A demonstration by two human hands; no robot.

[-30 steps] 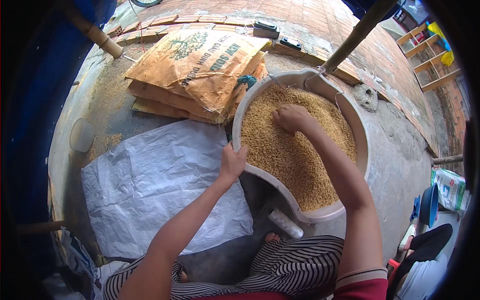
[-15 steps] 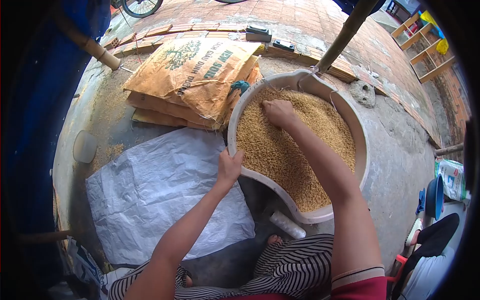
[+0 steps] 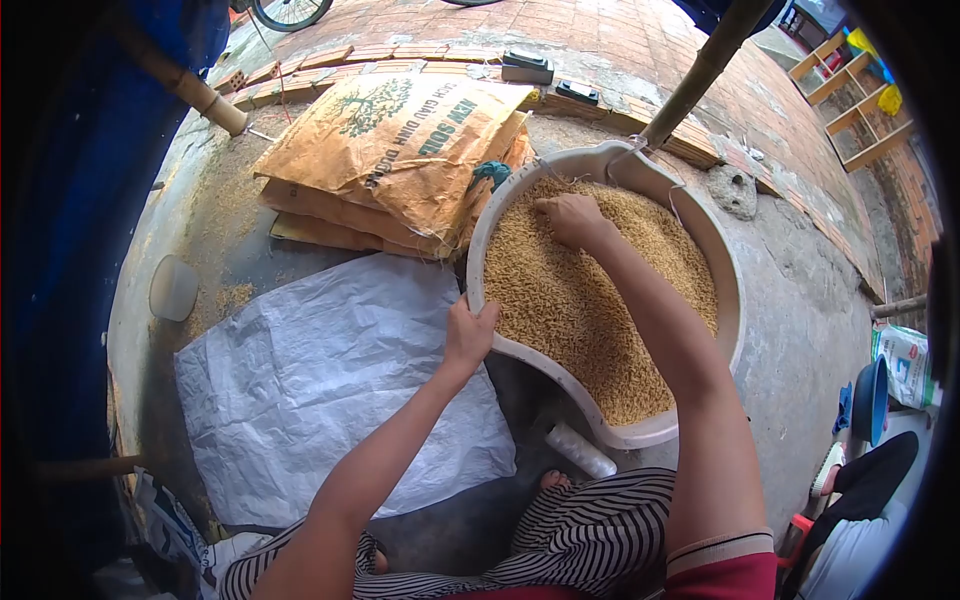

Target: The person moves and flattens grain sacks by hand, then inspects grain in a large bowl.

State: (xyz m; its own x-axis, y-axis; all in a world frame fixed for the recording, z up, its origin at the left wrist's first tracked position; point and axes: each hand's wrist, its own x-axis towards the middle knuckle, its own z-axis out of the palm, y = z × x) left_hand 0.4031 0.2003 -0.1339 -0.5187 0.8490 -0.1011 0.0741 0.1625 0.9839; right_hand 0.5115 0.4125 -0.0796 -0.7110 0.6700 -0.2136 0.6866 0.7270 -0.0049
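Note:
A large pale plastic tub (image 3: pixel 481 240) with a curved, pinched outline is filled with golden unhusked rice (image 3: pixel 630 290). My left hand (image 3: pixel 470 335) is closed round the tub's left rim. Over the far left part of the rice, my right hand (image 3: pixel 573 220) touches the grains with its fingers curled together. Its fingertips are partly hidden, so anything pinched in them cannot be made out. Thin straws and strings lie by the tub's far rim. A flattened white woven sack (image 3: pixel 340 380) lies to the left, beside the tub.
Stacked orange printed sacks (image 3: pixel 390 160) stand behind the white one. A clear plastic container (image 3: pixel 173 288) is at the left, a clear plastic roll (image 3: pixel 580 452) near my foot. A bamboo pole (image 3: pixel 705 70) rises behind the tub. Another person's leg (image 3: pixel 875 480) shows at lower right.
My right hand has shifted slightly away from me and to the right over the rice. The whole view has moved a little; my left hand stays on the rim.

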